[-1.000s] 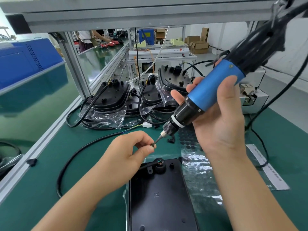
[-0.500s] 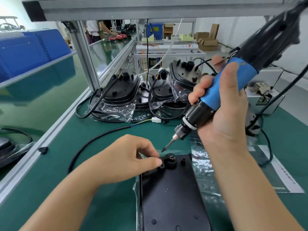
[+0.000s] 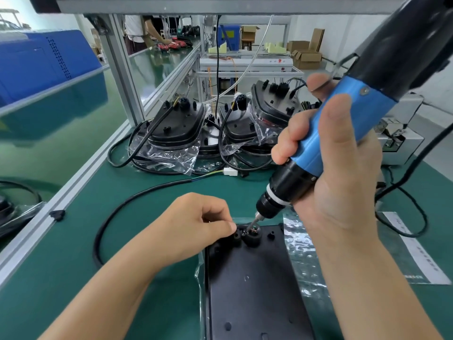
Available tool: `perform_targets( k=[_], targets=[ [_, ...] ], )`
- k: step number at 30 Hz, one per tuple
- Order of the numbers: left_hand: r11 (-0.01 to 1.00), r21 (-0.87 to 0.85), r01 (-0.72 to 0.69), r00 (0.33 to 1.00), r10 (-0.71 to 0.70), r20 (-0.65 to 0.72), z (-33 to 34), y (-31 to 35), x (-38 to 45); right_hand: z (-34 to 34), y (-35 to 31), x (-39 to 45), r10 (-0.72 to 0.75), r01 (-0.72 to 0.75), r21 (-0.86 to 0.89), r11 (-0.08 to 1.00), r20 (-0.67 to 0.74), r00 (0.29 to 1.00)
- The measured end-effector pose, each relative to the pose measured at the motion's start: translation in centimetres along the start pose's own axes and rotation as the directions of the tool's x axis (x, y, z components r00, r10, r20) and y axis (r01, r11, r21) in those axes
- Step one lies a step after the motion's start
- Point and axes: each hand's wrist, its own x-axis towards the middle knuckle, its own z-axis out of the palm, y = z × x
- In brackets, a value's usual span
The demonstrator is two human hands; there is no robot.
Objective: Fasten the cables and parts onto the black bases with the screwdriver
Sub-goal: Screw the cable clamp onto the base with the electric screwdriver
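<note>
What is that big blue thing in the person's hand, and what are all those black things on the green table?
The camera sits on the person's head, so you look down at their own two hands. The right hand grips an electric screwdriver, blue in the middle, its thin tip pointing down into a round socket on a flat black base. The left hand steadies a small part beside that socket with its fingertips. Farther back on the green table, more black bases lie in clear plastic bags with black cables.
</note>
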Motion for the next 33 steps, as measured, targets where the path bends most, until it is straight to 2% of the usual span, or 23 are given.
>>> perform_targets(
  k=[6,16,24,33],
  targets=[
    [1.000,-0.025,-0.009,1.000,0.009,0.012,0.0,-0.1,0.1,0.8,0.8,-0.4,-0.065,0.068,-0.089,0.994,0.035,0.997],
    [0.996,-0.090,0.020,1.000,-0.020,0.007,0.1,-0.5,0.3,1.8,1.4,-0.2,-0.040,0.066,-0.178,0.982,0.149,0.988],
    [0.993,-0.110,-0.032,0.999,0.033,0.006,0.2,-0.3,-0.2,2.4,2.0,0.8,0.081,-0.030,-0.166,0.986,0.306,0.949],
    [0.979,-0.202,-0.011,0.999,0.017,0.027,0.3,-1.3,0.1,2.0,2.6,1.7,0.136,-0.112,-0.096,0.989,0.311,0.941]
  ],
)
